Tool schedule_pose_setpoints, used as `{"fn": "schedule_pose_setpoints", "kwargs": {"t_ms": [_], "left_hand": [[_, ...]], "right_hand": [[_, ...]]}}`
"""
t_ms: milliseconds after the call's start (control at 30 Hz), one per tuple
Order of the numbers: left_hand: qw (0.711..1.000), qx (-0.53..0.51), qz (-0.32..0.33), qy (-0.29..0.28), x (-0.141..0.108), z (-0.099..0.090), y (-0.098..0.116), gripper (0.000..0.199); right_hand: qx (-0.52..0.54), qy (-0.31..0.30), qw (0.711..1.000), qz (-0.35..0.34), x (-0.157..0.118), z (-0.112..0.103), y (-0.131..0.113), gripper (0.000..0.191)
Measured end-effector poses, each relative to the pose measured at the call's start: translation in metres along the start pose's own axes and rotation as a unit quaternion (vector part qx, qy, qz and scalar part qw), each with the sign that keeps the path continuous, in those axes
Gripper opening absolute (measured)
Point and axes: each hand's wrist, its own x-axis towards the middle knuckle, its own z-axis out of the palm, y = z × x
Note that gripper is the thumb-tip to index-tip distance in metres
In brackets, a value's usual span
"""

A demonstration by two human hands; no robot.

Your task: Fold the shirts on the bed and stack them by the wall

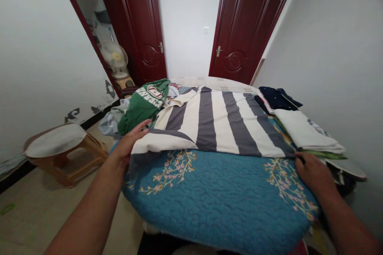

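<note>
A striped shirt [206, 121] in grey and off-white lies spread over a blue quilted cover [221, 191] with embroidered flowers. At its near left corner, my left hand [131, 141] is closed on the cloth, its upper fingers reaching over the fabric. That corner is raised and partly turned back, with a blurred grey flap hanging below. My right hand [312, 169] pinches the near right corner of the shirt at the cover's surface. Between both hands the near edge runs almost straight across the cover.
Beyond my left hand, a green printed garment [146, 103] lies heaped with other clothes. Folded white cloth [308, 131] and a navy garment [278, 97] rest at the right. A plastic stool [66, 147] stands left of the table. Walls flank both sides.
</note>
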Motion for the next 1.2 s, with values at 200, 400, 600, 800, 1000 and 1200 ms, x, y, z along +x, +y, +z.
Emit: {"fn": "schedule_pose_setpoints", "kwargs": {"t_ms": [200,400,600,800,1000,1200], "left_hand": [[0.998,-0.038,-0.031,-0.045,0.004,0.017,-0.008,0.074],[0.989,-0.13,0.06,0.026,0.031,0.049,0.017,0.072],[0.974,-0.185,0.003,0.128,0.091,0.09,0.018,0.066],[0.984,-0.008,0.092,0.151,0.092,0.069,-0.018,0.048],[0.865,0.428,0.194,0.174,0.087,0.045,-0.027,0.045],[0.801,0.543,0.168,0.188,0.073,0.046,-0.034,0.051]], "right_hand": [[0.025,0.012,0.999,0.016,0.001,-0.001,-0.004,0.036],[0.005,-0.007,1.0,0.023,0.001,-0.003,-0.006,0.039],[0.0,-0.009,0.999,0.034,0.003,0.0,-0.004,0.04],[0.0,0.001,1.0,0.009,0.002,-0.001,-0.006,0.031],[0.003,0.059,0.995,-0.076,0.002,-0.016,-0.066,0.029],[0.176,-0.047,0.955,-0.235,0.01,-0.017,-0.223,0.026]]}}
